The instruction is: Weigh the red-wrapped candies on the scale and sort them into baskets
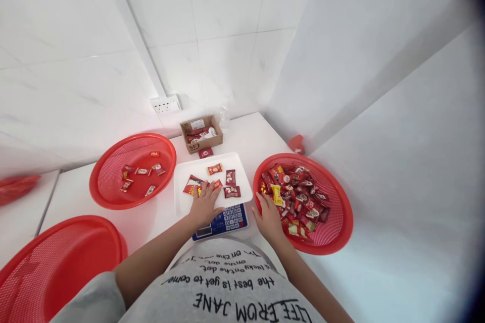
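Note:
My left hand point(205, 205) lies with fingers spread on the white tray point(242, 189) of a weighing scale point(223, 221), its fingertips touching small red snack packets point(194, 185). Other packets point(230, 183) lie loose on the tray beside it. My right hand point(268, 216) reaches into the red mesh basket point(338, 218) on the right, which holds several red and yellow snack packets point(299, 198); its fingers are among the packets and partly hidden.
A second red basket point(113, 161) with a few packets stands at the left, and a third one point(56, 262) near the front left. A small cardboard box point(201, 133) and a clear bottle point(224, 117) stand at the back by a wall socket point(165, 105). Tiled walls close in behind and right.

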`<state>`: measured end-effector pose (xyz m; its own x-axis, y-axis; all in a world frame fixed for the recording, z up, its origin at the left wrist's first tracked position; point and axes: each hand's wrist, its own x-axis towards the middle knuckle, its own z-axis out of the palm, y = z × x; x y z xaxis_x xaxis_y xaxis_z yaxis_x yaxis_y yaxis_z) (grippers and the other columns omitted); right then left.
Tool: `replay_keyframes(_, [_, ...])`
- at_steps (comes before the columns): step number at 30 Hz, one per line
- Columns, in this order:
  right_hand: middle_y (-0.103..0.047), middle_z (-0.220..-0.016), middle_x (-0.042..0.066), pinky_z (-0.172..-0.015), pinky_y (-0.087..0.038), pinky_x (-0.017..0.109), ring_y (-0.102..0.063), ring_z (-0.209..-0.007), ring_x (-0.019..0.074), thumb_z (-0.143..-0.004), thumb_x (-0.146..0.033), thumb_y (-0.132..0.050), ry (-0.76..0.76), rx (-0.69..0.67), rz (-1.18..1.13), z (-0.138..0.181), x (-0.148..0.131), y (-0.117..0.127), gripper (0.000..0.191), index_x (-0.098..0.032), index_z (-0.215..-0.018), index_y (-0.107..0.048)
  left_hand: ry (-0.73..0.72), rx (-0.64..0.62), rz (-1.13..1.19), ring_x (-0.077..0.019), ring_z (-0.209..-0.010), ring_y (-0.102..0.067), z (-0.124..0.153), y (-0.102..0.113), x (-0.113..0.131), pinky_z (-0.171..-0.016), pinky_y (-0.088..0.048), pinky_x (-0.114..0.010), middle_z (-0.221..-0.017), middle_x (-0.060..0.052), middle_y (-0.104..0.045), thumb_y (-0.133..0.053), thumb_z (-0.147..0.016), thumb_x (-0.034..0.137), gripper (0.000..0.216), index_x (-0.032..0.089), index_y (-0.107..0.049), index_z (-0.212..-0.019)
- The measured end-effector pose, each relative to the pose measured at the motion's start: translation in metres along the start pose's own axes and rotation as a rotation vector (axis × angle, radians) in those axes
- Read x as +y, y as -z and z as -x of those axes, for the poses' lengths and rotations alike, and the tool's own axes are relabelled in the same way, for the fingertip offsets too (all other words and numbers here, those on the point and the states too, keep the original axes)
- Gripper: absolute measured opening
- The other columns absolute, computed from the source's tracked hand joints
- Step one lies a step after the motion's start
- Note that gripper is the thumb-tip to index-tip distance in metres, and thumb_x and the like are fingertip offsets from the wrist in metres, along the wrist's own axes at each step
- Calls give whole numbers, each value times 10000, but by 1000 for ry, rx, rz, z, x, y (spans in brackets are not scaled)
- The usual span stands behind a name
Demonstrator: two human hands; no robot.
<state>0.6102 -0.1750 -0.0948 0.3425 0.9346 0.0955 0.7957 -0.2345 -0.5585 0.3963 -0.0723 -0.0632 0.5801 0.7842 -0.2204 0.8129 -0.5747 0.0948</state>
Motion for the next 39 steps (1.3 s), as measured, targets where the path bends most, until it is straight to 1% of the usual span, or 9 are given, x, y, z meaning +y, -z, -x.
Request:
replay_keyframes(3, [-468, -1299, 142, -998, -361, 458, -394, -1223, 261, -829, -337, -411, -10, 7, -40, 3, 5, -6, 477, -169, -1275, -437, 57, -33, 44, -340, -1365, -13, -13, 5, 0, -1005, -69, -663, -1507, -40, -126, -296, -830, 616, 682, 312, -146, -1421])
replay_keyframes(6, [-466, -1304, 145, -1015, -350, 436, -397, -1227, 244, -841, -343, -395, -33, -5, -79, 2, 3, -4, 489, -149, -1289, -415, 119, 0, 84, -358, -1360, -6, -26, 7, 0, -975, -83, -692, -1509, -68, -98, -280, -835, 617, 685, 286, -158, -1422])
replay_keyframes(14, [-454, -1327, 144, -1017, -347, 419, -394, -1246, 242, -847, -339, -380, -128, -84, -94, -1, -8, 4, 505, -140, -1311, -388, 79, 77, 141, -369, -1358, -8, -58, 7, 15, -957, -60, -709, -1510, -95, -69, -342, -775, 680, 758, 295, -194, -1412])
replay_keyframes(20, [-454, -1329, 145, -1012, -351, 403, -401, -1238, 249, -850, -340, -365, -138, -108, -78, -2, -10, 5, 509, -119, -1308, -393, 35, 78, 132, -385, -1351, -53, -71, 5, 21, -944, -6, -722, -1500, -80, -148, -350, -765, 691, 708, 353, -263, -1382])
replay_keyframes(24, [-466, -1318, 144, -996, -364, 398, -418, -1224, 246, -851, -346, -363, -134, -94, -85, -1, -9, 4, 506, -120, -1302, -399, -74, 97, 94, -342, -1355, -107, -66, 4, 9, -979, -7, -688, -1486, -67, -207, -325, -828, 616, 615, 348, -274, -1379])
replay_keyframes(29, [-486, -1307, 127, -986, -374, 387, -439, -1210, 238, -845, -341, -373, -145, -98, -91, -1, -10, 6, 498, -143, -1300, -409, -275, 96, 50, -269, -1339, -216, -50, 8, -19, -1037, -40, -608, -1439, -89, -323, -305, -863, 567, 580, 292, -305, -1373])
replay_keyframes(32, [-484, -1311, 125, -981, -377, 376, -434, -1219, 238, -843, -345, -369, -151, -117, -85, -1, -11, 6, 506, -141, -1304, -408, -343, 90, 21, -262, -1338, -225, -42, 12, -35, -1051, -89, -571, -1446, -98, -305, -350, -862, 538, 569, 278, -320, -1368])
replay_keyframes(35, [-488, -1309, 122, -963, -390, 377, -437, -1220, 241, -840, -350, -371, -165, -128, -76, -2, -12, 6, 515, -152, -1315, -397, -325, 124, 2, -261, -1354, -178, -40, 13, -45, -1067, -131, -515, -1468, -104, -250, -377, -867, 501, 557, 263, -329, -1368])
replay_keyframes(39, [-507, -1290, 123, -949, -395, 378, -450, -1210, 242, -837, -347, -379, -171, -120, -64, -2, -12, 5, 515, -166, -1318, -394, -217, 200, 5, -264, -1363, -143, -47, 7, -46, -1068, -149, -499, -1473, -109, -235, -364, -875, 486, 561, 246, -307, -1380])
